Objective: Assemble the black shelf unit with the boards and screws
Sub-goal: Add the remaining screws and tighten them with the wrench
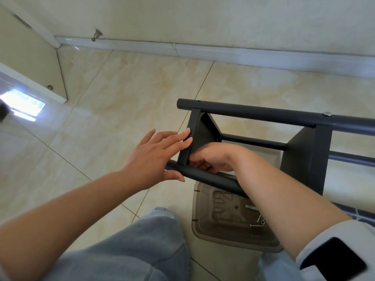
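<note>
Head view, left hand (151, 157) fingers (178, 138) flat on shelf board (189, 136) — right hand (211, 158) behind.

The black shelf unit (251, 116) runs off the right edge. The right hand (211, 159) curls behind the end board (187, 142), its fingertips hidden. The forearm covers part of the beige tray (205, 226); its screws (260, 219) are too small to count.

Head view (single camera): steep downward, close above floor (125, 94).
</note>
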